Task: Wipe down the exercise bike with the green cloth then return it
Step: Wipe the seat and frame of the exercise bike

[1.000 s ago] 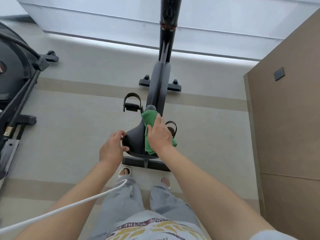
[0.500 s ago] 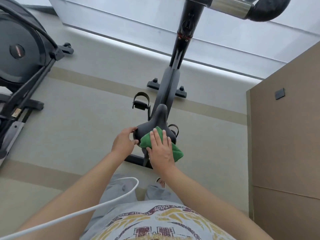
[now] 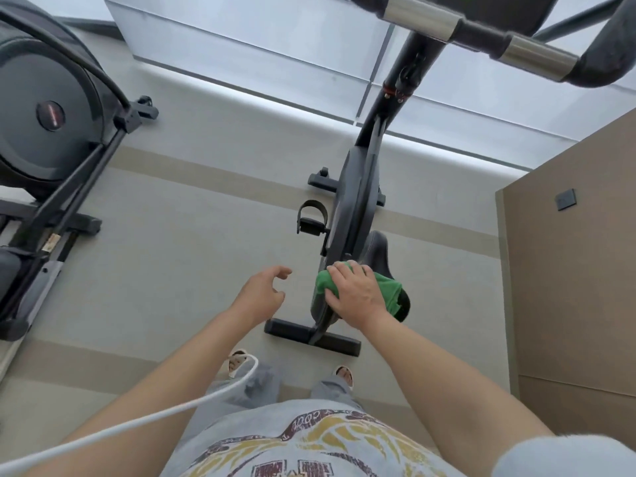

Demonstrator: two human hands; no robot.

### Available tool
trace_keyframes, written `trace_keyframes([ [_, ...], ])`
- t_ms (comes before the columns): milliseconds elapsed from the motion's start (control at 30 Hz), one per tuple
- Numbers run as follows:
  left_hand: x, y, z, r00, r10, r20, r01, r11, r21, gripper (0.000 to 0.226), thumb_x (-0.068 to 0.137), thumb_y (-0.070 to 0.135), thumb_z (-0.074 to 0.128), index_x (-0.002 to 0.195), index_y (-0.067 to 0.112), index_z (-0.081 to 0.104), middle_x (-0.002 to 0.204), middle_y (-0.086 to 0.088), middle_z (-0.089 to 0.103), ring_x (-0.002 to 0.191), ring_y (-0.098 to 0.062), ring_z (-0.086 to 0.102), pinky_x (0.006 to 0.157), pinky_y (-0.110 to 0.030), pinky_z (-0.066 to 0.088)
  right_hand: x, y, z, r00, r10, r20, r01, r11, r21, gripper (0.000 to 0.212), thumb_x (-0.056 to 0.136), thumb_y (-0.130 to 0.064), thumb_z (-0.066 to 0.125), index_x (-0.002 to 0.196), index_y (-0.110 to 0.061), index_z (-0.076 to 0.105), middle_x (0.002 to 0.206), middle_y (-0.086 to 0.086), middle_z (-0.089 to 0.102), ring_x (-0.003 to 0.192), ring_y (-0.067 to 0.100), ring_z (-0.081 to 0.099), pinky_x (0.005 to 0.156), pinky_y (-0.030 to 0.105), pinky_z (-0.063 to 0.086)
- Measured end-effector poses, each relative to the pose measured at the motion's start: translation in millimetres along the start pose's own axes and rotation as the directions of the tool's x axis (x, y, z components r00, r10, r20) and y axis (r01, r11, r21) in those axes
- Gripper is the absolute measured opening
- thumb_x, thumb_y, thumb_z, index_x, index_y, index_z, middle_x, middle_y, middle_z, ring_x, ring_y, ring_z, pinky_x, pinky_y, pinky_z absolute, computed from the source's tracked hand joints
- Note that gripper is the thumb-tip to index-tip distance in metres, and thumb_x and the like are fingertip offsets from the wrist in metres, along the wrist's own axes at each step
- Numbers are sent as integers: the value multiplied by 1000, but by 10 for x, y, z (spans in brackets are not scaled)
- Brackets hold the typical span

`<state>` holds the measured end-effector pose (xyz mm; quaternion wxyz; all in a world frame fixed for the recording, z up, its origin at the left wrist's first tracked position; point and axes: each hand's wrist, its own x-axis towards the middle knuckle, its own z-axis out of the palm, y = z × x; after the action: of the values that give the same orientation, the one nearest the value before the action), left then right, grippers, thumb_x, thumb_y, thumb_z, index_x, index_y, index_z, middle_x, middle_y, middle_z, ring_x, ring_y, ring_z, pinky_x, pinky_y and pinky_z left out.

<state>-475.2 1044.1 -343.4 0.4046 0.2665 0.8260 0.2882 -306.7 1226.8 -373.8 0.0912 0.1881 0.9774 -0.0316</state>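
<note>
The exercise bike point(image 3: 358, 201) stands upright on the pale floor point(image 3: 192, 256), its handlebar point(image 3: 481, 32) at the top of the view. A second dark machine point(image 3: 51, 132) sits well to the left of the bike. A brown wall panel point(image 3: 568, 270) rises just right of the bike. The black saddle point(image 3: 378, 249) lies at the bike's near end. The green cloth point(image 3: 389, 290) is bunched on the saddle's rear left part, under the right hand point(image 3: 358, 294), whose fingers point(image 3: 339, 270) curl over the cloth's left edge and press it down. The left hand point(image 3: 261, 294) hovers left of the saddle, apart from the bike, fingers loosely curled and holding nothing.
</note>
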Motion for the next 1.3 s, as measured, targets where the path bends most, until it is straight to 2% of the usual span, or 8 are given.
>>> trace_keyframes([
  [133, -22, -160, -486, 999, 13, -29, -12, 1000, 24, 47, 94, 3, 59, 135, 26, 62, 129, 11, 63, 77, -9, 59, 83, -27, 45, 232, -30, -105, 998, 55, 20, -55, 998, -3, 42, 95, -54, 45, 110, -21, 67, 110, -1, 71, 100, 27, 62, 90, 44, 46],
  [267, -84, -229, -749, 998, 43, -45, -43, 999, 11, 41, 95, 4, 59, 127, 28, 65, 124, 14, 65, 83, -17, 65, 79, -29, 48, 236, -49, -144, 997, 70, 15, -70, 998, -3, 41, 95, -55, 45, 105, -23, 68, 106, -2, 72, 97, 25, 62, 90, 43, 46],
  [367, -114, -213, -817, 997, 79, 3, -79, 997, 20, 39, 97, 5, 58, 125, 31, 65, 123, 15, 65, 86, -17, 66, 78, -28, 49, 146, -139, -80, 988, 145, -44, -144, 989, 32, 40, 97, -51, 47, 116, -22, 66, 116, -1, 70, 110, 27, 60, 98, 45, 45],
  [533, -54, -23, -890, 987, 143, 73, -149, 986, 77, 37, 98, 8, 57, 123, 34, 66, 122, 19, 65, 88, -14, 65, 78, -29, 53, -383, -253, 130, 972, 211, -98, -201, 974, 104, 60, 103, -43, 53, 158, -20, 43, 163, 0, 44, 153, 33, 36, 121, 53, 35],
  [600, 16, 85, -894, 982, 166, 95, -174, 980, 93, 37, 98, 8, 58, 123, 35, 66, 121, 21, 65, 89, -13, 66, 81, -30, 54, -462, -236, 189, 928, 356, -107, -338, 928, 160, 63, 105, -43, 50, 162, -22, 36, 170, -1, 34, 158, 30, 29, 124, 51, 30],
  [733, 175, 298, -889, 961, 218, 171, -240, 963, 121, 37, 98, 9, 58, 123, 35, 66, 122, 22, 65, 90, -11, 67, 84, -30, 55, -104, -233, 144, 718, 692, -72, -662, 711, 237, 63, 105, -44, 47, 161, -17, 39, 169, 5, 34, 153, 30, 37, 120, 52, 38],
  [933, 559, 785, -1027, 907, 326, 268, -381, 905, 190, 34, 100, 12, 58, 123, 35, 65, 124, 23, 64, 91, -2, 66, 91, -27, 52, 368, 98, 96, 733, 679, -49, -658, 725, 205, 66, 99, -40, 57, 159, -15, 40, 163, 13, 38, 146, 36, 43, 109, 53, 48],
  [1300, 1597, 1906, -1452, 806, 442, 394, -553, 800, 233, 31, 102, 15, 57, 123, 36, 65, 124, 20, 64, 96, 2, 66, 85, -22, 53, 890, 481, 20, 603, 798, -24, -700, 543, 463, 51, 104, -27, 61, 151, -11, 49, 160, 13, 47, 146, 35, 48, 119, 52, 44],
])
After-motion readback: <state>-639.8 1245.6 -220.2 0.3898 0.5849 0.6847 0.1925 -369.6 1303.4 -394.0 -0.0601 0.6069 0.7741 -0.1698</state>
